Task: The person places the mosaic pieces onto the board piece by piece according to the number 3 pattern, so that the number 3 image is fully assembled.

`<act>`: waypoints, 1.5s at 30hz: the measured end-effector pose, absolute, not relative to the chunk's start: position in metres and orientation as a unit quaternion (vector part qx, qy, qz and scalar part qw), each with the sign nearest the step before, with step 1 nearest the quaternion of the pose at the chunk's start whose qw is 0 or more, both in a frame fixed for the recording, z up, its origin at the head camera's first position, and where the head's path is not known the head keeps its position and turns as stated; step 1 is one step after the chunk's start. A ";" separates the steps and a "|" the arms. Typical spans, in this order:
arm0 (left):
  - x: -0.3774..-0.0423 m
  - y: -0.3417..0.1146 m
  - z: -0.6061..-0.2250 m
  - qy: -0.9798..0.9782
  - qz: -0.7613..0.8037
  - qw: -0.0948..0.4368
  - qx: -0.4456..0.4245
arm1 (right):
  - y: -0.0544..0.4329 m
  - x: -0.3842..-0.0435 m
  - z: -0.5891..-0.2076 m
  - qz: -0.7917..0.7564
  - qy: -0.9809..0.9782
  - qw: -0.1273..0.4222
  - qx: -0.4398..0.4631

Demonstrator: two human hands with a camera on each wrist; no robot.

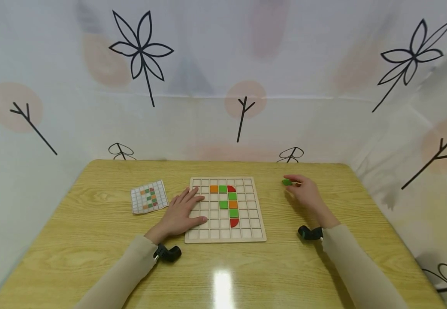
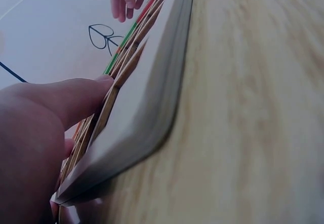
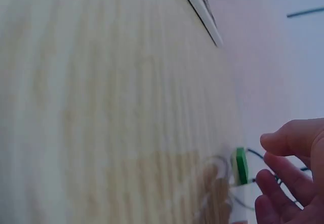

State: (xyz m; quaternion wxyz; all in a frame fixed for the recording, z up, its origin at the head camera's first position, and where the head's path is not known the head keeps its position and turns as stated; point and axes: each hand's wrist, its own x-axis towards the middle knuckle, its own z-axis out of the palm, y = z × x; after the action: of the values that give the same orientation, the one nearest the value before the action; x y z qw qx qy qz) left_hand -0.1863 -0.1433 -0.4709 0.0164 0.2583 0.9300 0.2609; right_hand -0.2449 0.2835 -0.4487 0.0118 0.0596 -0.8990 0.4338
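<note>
A wooden grid board (image 1: 256, 234) lies on the table with orange and green square tiles and red quarter-round tiles in its cells. My left hand (image 1: 181, 214) rests spread over the board's left side. Its thumb (image 2: 81, 97) lies on the grid close to the rim. Off to the right of the board, my right hand (image 1: 306, 193) is beside a green piece (image 1: 287, 182), thumb and fingers bent and apart. In the right wrist view a gap shows between the fingertips and this green piece (image 3: 240, 165), which sits at the table surface.
Left of the board lies a paper card (image 1: 149, 197) printed with a coloured grid pattern. A sliver of red (image 3: 239, 222) shows below the green piece in the right wrist view. Behind the wooden table (image 1: 223, 262) hangs a patterned white cloth (image 1: 208, 120).
</note>
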 end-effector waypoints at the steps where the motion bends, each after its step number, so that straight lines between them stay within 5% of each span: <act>1: -0.187 -0.143 -0.471 0.930 0.260 0.016 0.258 | 0.287 -0.246 -0.448 0.438 -0.898 0.006 0.049; 12: -0.185 -0.144 -0.473 0.935 0.246 0.016 0.254 | 0.301 -0.256 -0.458 0.458 -0.887 -0.043 0.040; 45: -0.187 -0.143 -0.473 0.931 0.254 0.020 0.259 | 0.285 -0.262 -0.454 0.430 -0.902 -0.025 -0.032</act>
State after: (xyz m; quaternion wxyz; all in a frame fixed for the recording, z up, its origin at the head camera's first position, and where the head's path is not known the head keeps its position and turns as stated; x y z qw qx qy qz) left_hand -0.1874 -0.1426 -0.4733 0.0197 0.2593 0.9315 0.2544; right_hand -0.2616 0.2847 -0.4538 -0.0255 -0.0318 -0.9018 0.4302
